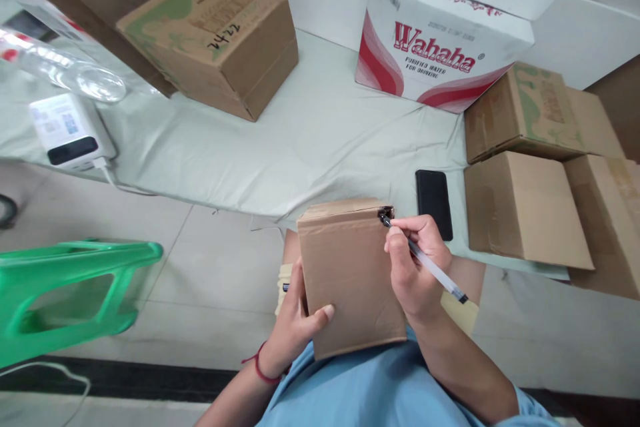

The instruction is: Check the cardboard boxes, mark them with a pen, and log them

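Note:
A brown cardboard box (350, 280) rests on my lap, its top edge near the table's front edge. My left hand (300, 320) grips its left side, thumb on the front face and the other fingers behind, partly hidden. Pinched in my right hand (417, 263) is a clear pen (436, 268) with a black tip end. That tip touches the box's upper right corner, where a dark black patch shows. A black phone (433, 204) lies on the table just beyond my right hand.
The table (320, 140) has a pale green cloth. On it stand a printed carton (215, 33), a Wahaha box (435, 47), stacked brown boxes (530, 207), a white power bank (73, 130) with a cable and plastic bottles (95, 80). A green stool (105, 280) is at the left.

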### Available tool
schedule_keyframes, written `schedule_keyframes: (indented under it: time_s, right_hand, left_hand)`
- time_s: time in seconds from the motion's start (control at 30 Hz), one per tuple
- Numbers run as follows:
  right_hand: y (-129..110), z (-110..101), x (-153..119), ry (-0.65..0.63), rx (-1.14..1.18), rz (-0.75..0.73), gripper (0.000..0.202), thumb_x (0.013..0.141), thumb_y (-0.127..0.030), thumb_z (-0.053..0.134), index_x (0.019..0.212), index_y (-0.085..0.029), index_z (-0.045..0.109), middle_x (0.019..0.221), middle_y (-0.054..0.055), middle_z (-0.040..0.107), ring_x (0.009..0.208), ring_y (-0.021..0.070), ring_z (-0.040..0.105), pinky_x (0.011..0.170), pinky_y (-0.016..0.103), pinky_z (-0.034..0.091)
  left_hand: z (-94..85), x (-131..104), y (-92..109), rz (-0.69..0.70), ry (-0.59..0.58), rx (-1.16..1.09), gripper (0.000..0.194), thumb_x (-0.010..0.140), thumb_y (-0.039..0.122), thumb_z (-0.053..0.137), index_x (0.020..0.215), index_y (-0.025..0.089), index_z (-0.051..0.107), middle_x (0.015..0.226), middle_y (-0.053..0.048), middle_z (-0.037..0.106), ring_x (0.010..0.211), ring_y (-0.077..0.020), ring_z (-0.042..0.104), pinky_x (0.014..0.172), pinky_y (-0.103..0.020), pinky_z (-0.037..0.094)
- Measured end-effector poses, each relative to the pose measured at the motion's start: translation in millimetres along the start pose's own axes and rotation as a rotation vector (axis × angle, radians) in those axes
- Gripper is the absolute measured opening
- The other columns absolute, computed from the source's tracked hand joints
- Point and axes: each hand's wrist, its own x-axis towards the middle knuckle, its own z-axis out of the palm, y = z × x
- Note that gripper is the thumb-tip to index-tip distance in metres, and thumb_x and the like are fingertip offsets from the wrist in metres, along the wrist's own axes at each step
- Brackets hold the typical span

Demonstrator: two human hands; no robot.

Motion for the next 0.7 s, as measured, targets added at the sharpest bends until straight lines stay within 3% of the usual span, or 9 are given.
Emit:
schedule_keyframes:
  time_s: [0.33, 0.7]
  right_hand:
    - [4.0, -3.2, -5.0, 0.064, -0.006, 0.025, 0.008, 0.097, -0.022, 0.063, 0.09, -0.022, 0.067, 0.062, -0.008, 0.056, 0.052, 0.0096, 0.05, 0.051, 0.021, 0.043]
    - [8.8, -6.7, -9.9, 0.15, 0.1, 0.085, 0.007, 0.095, -0.021, 0.064, 0.088, -0.022, 0.066, 0.061, -0.007, 0.054, 0.055, 0.0112, 0.051, 0.057, 0.024, 0.044]
  left_hand:
    - [3.1, -0.7, 6.4, 0.014, -0.017, -0.07, 0.097, 0.084, 0.06, 0.085, 0.164, 0.024, 0.045, 0.163, -0.018, 0.055, 0.154, -0.043, 0.052, 0.122, -0.05, 0.049]
    - [4.2, -1.3, 4.3, 0.045, -0.046, -0.077, 0.103, 0.086, 0.063, 0.085, 0.171, 0.027, 0.038, 0.167, -0.019, 0.053, 0.152, -0.0432, 0.054, 0.12, -0.052, 0.051]
